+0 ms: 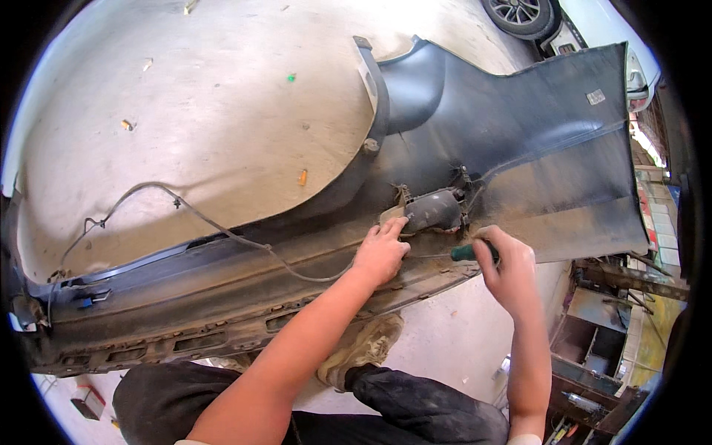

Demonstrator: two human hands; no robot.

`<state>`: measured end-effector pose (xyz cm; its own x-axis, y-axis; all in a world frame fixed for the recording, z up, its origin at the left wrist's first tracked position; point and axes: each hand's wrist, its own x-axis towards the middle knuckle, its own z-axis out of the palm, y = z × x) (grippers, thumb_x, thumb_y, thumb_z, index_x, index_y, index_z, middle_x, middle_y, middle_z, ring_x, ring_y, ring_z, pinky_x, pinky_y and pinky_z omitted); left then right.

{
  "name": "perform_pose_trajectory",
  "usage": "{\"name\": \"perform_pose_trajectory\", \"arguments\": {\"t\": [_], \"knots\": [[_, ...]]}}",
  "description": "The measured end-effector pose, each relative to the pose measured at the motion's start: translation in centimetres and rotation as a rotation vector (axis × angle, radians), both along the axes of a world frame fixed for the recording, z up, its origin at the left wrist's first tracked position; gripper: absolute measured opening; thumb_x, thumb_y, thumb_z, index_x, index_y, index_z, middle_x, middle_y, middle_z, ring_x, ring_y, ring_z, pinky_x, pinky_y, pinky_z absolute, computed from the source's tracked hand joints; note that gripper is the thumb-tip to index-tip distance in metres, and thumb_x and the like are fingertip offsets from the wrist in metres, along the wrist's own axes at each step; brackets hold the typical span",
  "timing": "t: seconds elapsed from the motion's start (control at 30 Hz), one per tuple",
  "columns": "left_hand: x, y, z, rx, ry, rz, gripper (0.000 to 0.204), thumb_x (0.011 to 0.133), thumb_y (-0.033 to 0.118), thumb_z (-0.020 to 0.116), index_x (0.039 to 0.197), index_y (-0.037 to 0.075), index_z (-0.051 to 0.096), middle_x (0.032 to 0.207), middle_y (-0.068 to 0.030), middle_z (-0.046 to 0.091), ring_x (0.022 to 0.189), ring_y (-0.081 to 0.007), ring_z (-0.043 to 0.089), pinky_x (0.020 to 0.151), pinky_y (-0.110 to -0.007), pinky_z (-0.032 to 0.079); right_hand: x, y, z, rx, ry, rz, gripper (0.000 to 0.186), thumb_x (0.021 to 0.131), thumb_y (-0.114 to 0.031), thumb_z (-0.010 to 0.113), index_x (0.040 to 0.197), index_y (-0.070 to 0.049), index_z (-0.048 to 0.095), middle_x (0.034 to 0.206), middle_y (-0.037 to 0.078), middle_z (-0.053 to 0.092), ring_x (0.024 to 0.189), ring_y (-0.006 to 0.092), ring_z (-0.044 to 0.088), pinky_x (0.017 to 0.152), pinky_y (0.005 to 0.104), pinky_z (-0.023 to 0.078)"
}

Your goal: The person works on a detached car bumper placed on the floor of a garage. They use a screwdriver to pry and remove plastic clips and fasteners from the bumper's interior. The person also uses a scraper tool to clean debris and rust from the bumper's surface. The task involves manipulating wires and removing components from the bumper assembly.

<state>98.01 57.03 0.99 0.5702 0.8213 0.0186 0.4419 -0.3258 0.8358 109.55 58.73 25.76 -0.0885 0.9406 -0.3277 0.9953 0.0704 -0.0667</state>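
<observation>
On dark bumper [534,133], R hand [510,268] clamped on green-handled screwdriver [463,253]; L hand [380,254] apart, at blk housing [434,211], can't tell if gripping.

Pale floor [215,96] spreads beside a cluttered, compartmented unit [602,310].

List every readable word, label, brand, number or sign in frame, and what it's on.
No legible text in this view.
Pale label on the dark panel: too small to read.
Green-handled tool in the right hand: no marking can be made out.
Car wheel at the top: any marking too small to read.
</observation>
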Motion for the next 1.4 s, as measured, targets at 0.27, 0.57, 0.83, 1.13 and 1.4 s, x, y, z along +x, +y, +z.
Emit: {"name": "perform_pose_trajectory", "arguments": {"t": [0.27, 0.57, 0.83, 1.13, 1.4], "knots": [[-0.2, 0.1, 0.2, -0.031, 0.001, -0.004, 0.014, 0.078, 0.010, 0.064, 0.090, 0.011, 0.073, 0.147, -0.0139, 0.039, 0.138, -0.0288, 0.036, 0.108, -0.049, 0.037, -1.2, -0.1, -0.4, 0.056, -0.058, -0.139, 0.024, 0.080, -0.014, 0.070, 0.099, -0.003, 0.059, 0.095, 0.017, 0.063, 0.089, 0.0367, 0.061, 0.076, 0.0400, 0.049], [0.8, -0.4, -0.8, 0.055, -0.004, 0.037, 0.016, 0.073, 0.008, 0.068, 0.088, 0.008, 0.070, 0.145, -0.0159, 0.040, 0.135, -0.0315, 0.037, 0.103, -0.047, 0.040, -0.6, -0.5, -0.4, -0.002, -0.270, -0.264, 0.020, 0.080, -0.007, 0.067, 0.097, -0.005, 0.058, 0.091, 0.017, 0.062, 0.086, 0.0366, 0.061, 0.074, 0.0368, 0.049], [0.5, -0.3, -0.5, 0.020, 0.021, 0.025, 0.016, 0.074, 0.009, 0.068, 0.090, 0.009, 0.070, 0.146, -0.0158, 0.038, 0.136, -0.0306, 0.037, 0.105, -0.046, 0.038, -1.2, -0.8, -0.7, 0.094, -0.021, -0.222, 0.024, 0.078, -0.005, 0.066, 0.100, -0.002, 0.056, 0.089, 0.018, 0.063, 0.083, 0.0367, 0.062, 0.072, 0.0381, 0.049], [1.0, -0.4, -0.1, 0.045, 0.025, 0.027, 0.017, 0.074, 0.009, 0.067, 0.091, 0.008, 0.070, 0.145, -0.0160, 0.039, 0.135, -0.0319, 0.037, 0.105, -0.048, 0.039, -1.2, -0.9, -0.5, 0.224, 0.035, -0.143, 0.025, 0.079, -0.016, 0.071, 0.095, -0.004, 0.058, 0.076, 0.016, 0.063, 0.070, 0.0324, 0.064, 0.066, 0.0371, 0.049], [1.3, -0.6, -0.5, 0.081, 0.012, 0.098, 0.013, 0.075, 0.015, 0.068, 0.083, 0.005, 0.070, 0.143, -0.0170, 0.044, 0.135, -0.0306, 0.040, 0.108, -0.047, 0.036, 0.7, 1.0, 0.1, 0.507, 0.138, -0.159, 0.024, 0.076, -0.013, 0.074, 0.092, -0.002, 0.059, 0.077, 0.011, 0.062, 0.068, 0.0185, 0.060, 0.067, 0.0315, 0.049]]}}
